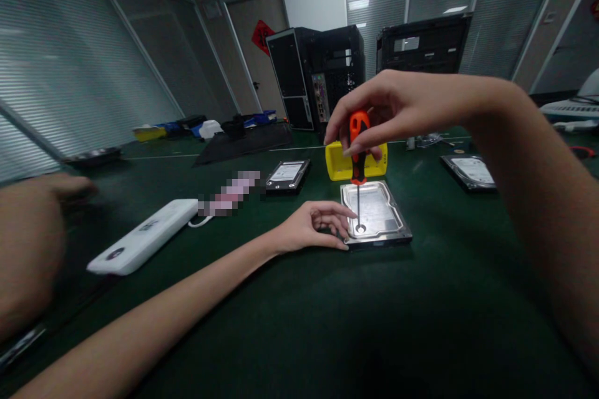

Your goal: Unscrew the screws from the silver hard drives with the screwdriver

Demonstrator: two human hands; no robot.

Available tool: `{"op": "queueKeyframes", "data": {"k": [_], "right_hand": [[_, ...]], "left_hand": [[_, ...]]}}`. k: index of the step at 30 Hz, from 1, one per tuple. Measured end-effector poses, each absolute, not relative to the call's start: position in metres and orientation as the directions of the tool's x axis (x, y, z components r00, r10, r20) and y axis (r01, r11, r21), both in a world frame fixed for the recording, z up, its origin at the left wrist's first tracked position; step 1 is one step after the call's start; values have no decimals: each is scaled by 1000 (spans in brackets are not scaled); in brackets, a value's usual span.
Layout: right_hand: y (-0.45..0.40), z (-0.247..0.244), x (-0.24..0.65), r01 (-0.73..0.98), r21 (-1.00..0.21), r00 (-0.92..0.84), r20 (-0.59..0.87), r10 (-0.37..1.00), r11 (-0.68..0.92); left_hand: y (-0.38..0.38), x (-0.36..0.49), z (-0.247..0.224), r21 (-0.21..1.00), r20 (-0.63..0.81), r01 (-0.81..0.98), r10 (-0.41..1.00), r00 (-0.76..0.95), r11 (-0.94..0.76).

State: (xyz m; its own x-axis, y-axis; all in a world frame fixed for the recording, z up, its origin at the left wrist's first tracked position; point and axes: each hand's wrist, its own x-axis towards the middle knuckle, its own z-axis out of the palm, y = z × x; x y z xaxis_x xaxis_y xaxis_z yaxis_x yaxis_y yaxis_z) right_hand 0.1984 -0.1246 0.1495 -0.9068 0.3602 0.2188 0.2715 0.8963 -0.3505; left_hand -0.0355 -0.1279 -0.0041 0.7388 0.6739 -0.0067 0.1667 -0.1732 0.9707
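A silver hard drive [379,209] lies flat on the dark green table [290,324]. My right hand [374,115] is closed around the orange and black handle of a screwdriver [358,162]. The screwdriver stands upright, its tip at the round spot near the drive's front left corner. From the left, my left hand [322,224] holds the drive's left edge between thumb and fingers. Just behind the drive sits a yellow tray [339,165], partly hidden by the screwdriver and my right hand.
Another hard drive [287,174] lies left of the yellow tray, a third [470,171] at the right. A white power strip [145,237] is on the left, beside another person's arm [30,243]. Computer cases [290,78] stand at the back.
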Motion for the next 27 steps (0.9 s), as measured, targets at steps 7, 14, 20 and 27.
{"op": "queueKeyframes", "data": {"k": [7,14,20,27], "right_hand": [[-131,145,186,203,-397,-929,212,304,895],[-131,144,184,216,-360,-933,197,300,908],[-132,147,183,242,-350,-935,166,314,905],[-134,150,179,295,-389,-919,133,370,873]], "left_hand": [[-130,-33,0,962,-45,223,714,698,-157],[-130,-33,0,963,-51,220,698,714,-155],[-131,-32,1,959,-37,222,698,715,-177],[-133,-31,4,947,-17,234,694,720,-219]]}}
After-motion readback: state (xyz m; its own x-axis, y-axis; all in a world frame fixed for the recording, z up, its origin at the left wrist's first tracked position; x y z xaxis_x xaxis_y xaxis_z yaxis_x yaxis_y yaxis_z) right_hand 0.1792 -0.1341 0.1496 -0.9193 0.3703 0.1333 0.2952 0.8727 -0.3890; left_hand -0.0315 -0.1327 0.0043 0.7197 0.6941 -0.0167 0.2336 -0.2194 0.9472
